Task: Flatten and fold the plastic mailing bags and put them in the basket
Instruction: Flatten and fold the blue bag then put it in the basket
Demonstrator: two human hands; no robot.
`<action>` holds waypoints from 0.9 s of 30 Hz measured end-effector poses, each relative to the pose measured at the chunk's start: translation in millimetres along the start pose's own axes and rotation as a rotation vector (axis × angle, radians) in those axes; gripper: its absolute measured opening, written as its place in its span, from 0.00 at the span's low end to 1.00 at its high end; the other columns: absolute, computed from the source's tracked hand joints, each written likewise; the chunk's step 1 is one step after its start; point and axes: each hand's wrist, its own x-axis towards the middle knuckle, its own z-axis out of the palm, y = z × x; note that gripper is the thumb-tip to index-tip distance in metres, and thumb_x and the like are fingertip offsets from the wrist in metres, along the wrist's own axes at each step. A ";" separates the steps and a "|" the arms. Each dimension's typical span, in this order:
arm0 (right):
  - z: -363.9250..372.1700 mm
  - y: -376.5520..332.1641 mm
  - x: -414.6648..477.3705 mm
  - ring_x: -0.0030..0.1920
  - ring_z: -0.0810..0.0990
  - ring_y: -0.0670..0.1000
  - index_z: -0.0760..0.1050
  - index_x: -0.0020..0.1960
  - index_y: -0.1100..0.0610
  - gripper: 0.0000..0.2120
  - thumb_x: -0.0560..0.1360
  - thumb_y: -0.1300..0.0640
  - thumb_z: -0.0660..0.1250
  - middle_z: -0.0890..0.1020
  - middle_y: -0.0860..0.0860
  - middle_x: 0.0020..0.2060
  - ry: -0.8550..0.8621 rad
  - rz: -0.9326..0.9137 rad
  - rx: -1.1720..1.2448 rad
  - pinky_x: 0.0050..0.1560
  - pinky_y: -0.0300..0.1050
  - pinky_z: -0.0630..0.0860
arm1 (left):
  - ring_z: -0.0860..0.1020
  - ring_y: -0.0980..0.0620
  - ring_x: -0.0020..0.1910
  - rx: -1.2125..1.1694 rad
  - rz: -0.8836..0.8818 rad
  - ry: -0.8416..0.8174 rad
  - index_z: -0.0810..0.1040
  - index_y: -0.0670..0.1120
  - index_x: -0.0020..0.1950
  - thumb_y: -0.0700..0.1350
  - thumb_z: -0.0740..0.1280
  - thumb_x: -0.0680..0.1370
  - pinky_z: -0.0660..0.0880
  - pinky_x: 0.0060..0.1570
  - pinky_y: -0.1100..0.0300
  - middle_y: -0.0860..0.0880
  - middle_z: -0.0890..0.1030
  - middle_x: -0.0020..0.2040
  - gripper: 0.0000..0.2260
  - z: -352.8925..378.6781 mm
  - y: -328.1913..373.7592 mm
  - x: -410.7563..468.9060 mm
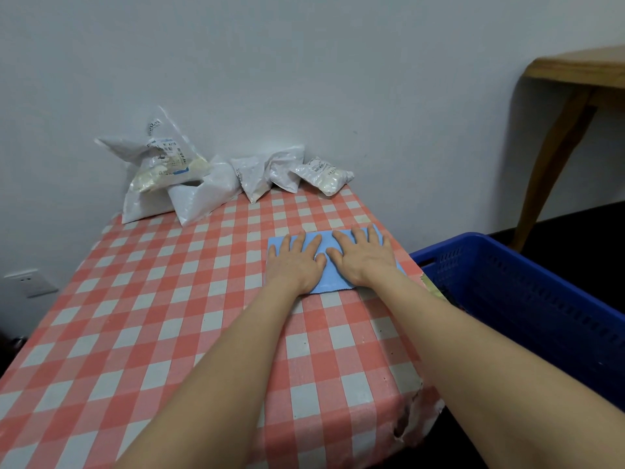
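A light blue mailing bag (pixel 324 240) lies flat near the right edge of the checked table (pixel 162 299). My left hand (pixel 296 262) and my right hand (pixel 363 253) press on it side by side, palms down, fingers straight. Several white mailing bags (pixel 203 189) are heaped against the wall at the far end of the table, some crumpled and puffed up. The blue plastic basket (pixel 527 299) stands just right of the table, below its top.
A wooden table (pixel 575 76) with a curved leg stands at the right by the wall. A wall socket (pixel 30 282) is low on the left. The table's near right corner has torn covering (pixel 412 418).
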 end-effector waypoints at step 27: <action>-2.1 -6.5 -1.5 0.78 0.40 0.58 0.44 0.78 0.42 0.26 0.82 0.41 0.40 0.47 0.51 0.79 0.015 -0.055 0.023 0.75 0.61 0.39 | 0.44 0.48 0.78 -0.008 0.030 0.018 0.45 0.58 0.78 0.54 0.42 0.83 0.42 0.74 0.45 0.51 0.46 0.79 0.22 -2.0 -8.4 -3.0</action>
